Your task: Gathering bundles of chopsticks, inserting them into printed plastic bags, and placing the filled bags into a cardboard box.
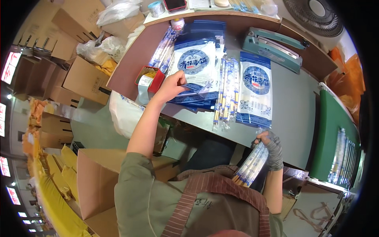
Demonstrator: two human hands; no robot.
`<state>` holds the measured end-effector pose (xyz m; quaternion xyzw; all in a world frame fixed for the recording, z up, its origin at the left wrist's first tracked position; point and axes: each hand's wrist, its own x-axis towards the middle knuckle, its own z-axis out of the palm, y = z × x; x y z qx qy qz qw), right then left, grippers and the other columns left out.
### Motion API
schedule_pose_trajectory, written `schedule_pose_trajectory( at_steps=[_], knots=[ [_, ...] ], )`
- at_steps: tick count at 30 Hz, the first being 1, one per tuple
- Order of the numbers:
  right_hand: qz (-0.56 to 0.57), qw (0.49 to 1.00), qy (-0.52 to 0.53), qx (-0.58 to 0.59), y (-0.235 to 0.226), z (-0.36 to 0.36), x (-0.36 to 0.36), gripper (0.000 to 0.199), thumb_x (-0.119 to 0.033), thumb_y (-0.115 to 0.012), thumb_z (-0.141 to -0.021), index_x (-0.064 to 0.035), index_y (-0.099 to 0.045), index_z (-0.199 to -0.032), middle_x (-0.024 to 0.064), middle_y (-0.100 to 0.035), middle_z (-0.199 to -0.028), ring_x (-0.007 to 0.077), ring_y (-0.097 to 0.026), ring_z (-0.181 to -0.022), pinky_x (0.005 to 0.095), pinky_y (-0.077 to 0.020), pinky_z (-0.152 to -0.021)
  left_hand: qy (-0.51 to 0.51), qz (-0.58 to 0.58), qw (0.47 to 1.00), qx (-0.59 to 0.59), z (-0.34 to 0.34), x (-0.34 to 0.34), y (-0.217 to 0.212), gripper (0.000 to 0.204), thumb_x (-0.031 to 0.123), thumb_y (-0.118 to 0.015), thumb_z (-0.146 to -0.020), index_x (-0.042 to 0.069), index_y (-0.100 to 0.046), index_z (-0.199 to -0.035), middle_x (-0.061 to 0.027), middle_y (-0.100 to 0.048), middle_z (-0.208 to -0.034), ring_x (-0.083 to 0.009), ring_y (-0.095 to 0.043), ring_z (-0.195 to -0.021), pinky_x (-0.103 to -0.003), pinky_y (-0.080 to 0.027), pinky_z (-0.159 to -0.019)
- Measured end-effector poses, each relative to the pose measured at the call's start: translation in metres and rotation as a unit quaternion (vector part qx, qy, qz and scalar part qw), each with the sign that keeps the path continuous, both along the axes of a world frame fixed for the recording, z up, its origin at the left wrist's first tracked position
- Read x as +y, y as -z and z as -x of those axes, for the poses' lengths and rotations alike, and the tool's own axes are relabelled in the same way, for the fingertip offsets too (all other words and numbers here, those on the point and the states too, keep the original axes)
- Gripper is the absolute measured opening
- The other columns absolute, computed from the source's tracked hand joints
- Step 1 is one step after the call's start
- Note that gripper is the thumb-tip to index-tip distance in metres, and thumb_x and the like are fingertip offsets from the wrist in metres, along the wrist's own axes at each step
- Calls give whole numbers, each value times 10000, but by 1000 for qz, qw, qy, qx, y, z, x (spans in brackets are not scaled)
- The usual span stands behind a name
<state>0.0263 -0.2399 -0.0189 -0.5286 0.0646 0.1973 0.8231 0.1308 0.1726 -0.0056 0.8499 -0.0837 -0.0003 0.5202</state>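
Observation:
My left hand [173, 85] is closed at the near edge of the top blue-and-white plastic bag [193, 59] on a stack, its fingers pinching that edge. My right hand [271, 148], wrapped in a grey covering, grips a bundle of chopsticks [252, 164] in blue-and-white sleeves near my apron. Ahead of it, a single printed bag [255, 89] lies flat on the grey table. Between that bag and the stack is a row of wrapped chopsticks [226, 91].
A teal heat sealer [274, 49] stands at the far right of the table. Beside my left wrist is a red box [158, 81]. More wrapped chopsticks [341, 156] lie on a green surface [327, 134] at right. An open carton [96, 181] stands at lower left.

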Motion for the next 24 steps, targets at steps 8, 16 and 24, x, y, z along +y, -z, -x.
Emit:
schedule_pose_trajectory(
  at_steps=[8, 16, 24],
  knots=[
    [17, 998, 54, -27, -4, 27, -33, 206, -189, -650, -823, 0, -637, -904, 94, -641, -777, 157, -613, -669, 265, -516, -620, -178, -140, 953, -204, -12, -94, -21, 172, 61, -583, -827, -1, -610, -985, -217, -633, -758, -316, -647, -697, -368, -480, -644],
    [-27, 990, 134, -17, 4, 68, -83, 175, -174, -655, -834, -26, -613, -917, 87, -638, -791, 157, -620, -665, 273, -530, -608, 220, -170, 946, -167, 51, -323, 31, 297, -14, -498, -779, 72, -686, -992, -140, -575, -861, -345, -564, -840, -417, -474, -787],
    [0, 986, 133, -104, -8, 79, -104, 175, -181, -635, -846, -22, -615, -914, 84, -640, -835, 147, -609, -735, 264, -503, -683, 280, -95, 954, -39, 52, -351, 39, 99, 25, -590, -741, 29, -641, -825, -155, -602, -853, -354, -586, -818, -415, -466, -690]
  ],
)
